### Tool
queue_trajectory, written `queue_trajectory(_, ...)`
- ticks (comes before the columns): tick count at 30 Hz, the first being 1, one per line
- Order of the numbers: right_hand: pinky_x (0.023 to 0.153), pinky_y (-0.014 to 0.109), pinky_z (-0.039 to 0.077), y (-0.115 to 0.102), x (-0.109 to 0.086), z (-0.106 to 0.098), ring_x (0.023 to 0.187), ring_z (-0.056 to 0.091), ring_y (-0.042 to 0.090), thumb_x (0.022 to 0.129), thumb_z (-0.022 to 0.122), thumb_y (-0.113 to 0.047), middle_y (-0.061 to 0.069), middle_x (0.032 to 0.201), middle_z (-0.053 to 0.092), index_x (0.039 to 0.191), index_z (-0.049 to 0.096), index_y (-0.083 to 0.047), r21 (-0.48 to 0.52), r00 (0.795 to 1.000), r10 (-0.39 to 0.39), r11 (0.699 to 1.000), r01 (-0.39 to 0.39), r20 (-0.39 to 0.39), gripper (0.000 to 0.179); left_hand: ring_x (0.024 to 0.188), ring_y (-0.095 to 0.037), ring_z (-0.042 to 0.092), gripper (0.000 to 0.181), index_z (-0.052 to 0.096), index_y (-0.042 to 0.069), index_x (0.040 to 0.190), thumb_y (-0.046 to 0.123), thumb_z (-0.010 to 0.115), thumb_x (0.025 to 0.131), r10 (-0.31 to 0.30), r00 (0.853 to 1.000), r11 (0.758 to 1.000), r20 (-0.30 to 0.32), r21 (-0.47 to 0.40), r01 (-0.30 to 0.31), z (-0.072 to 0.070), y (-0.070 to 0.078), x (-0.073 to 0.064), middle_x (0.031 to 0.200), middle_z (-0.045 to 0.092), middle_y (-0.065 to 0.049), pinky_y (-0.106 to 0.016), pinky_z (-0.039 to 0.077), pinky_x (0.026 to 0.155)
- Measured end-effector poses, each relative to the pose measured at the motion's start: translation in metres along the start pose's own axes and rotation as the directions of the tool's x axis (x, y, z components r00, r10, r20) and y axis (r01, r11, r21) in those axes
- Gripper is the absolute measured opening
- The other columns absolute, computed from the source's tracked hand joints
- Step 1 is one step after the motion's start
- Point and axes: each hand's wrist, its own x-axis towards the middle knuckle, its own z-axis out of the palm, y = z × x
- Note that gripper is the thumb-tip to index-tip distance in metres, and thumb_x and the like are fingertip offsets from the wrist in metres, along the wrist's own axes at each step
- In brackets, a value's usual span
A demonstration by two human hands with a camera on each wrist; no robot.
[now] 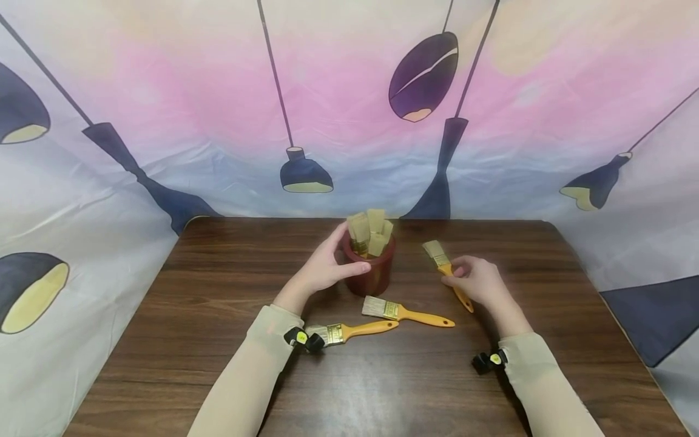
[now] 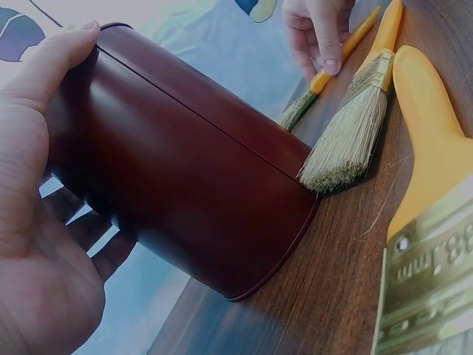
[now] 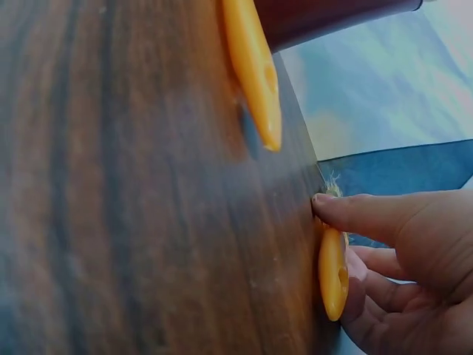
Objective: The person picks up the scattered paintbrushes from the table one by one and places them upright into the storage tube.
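A dark red cup stands near the far edge with several paintbrushes in it, bristles up. My left hand grips it from the left, thumb across the front of its rim; the left wrist view shows the fingers round the far side. To the cup's right, my right hand pinches the orange handle of a paintbrush between thumb and fingers. That brush slants with its bristles pointing away, at or close to the tabletop. Two more brushes lie in front of the cup, a nearer paintbrush and a farther paintbrush.
Everything stands on a dark wooden table. Behind it hangs a cloth backdrop with printed lamps. Each wrist wears a small black camera, the left camera right beside the nearer brush's bristles.
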Motion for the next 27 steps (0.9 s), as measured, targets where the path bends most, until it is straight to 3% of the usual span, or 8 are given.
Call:
queue_trajectory(8,0.076,0.042,0.059,-0.001,0.0,-0.001,0.092,0.07,0.029,0.101,0.079,-0.031,0.015,0.107,0.075,0.136,0.067,0.004,0.012,1.0,-0.008,1.0,0.008,-0.01,0.051,0.141,-0.026,0.056,0.104,0.032,0.032,0.172,0.033,0.093,0.088,0.007,1.0,1.0,0.004,-0.019,-0.007,-0.001,0.0,0.001,0.159,0.054,-0.004,-0.055,0.048,0.116)
queue_trajectory(17,0.084,0.044,0.058,-0.002,0.0,-0.008,0.105,0.069,0.036,0.106,0.07,-0.026,0.021,0.117,0.072,0.137,0.063,0.004,0.117,0.996,-0.043,0.992,0.052,-0.079,0.043,0.14,-0.027,0.057,0.103,0.032,0.032,0.172,0.031,0.093,0.088,0.007,1.0,1.0,0.008,-0.027,-0.007,0.0,0.001,0.002,0.158,0.054,-0.004,-0.054,0.05,0.115)
queue_trajectory(21,0.08,0.039,0.058,-0.007,0.0,-0.014,0.101,0.071,0.035,0.106,0.067,-0.021,0.022,0.113,0.073,0.133,0.064,0.006,0.162,0.992,-0.074,0.983,0.089,-0.102,0.038,0.139,-0.027,0.058,0.104,0.032,0.031,0.172,0.032,0.093,0.088,0.007,1.0,0.999,0.006,-0.031,-0.006,0.001,0.002,0.002,0.158,0.055,-0.005,-0.053,0.051,0.114)
queue_trajectory(27,0.075,0.04,0.056,-0.018,-0.005,-0.026,0.094,0.069,0.033,0.109,0.069,-0.036,0.021,0.11,0.074,0.13,0.067,0.001,0.182,0.984,-0.104,0.975,0.129,-0.143,0.043,0.139,-0.026,0.058,0.104,0.032,0.03,0.172,0.026,0.092,0.088,0.011,1.0,0.999,0.007,-0.046,-0.011,0.001,0.003,0.002,0.158,0.055,-0.006,-0.052,0.05,0.115)
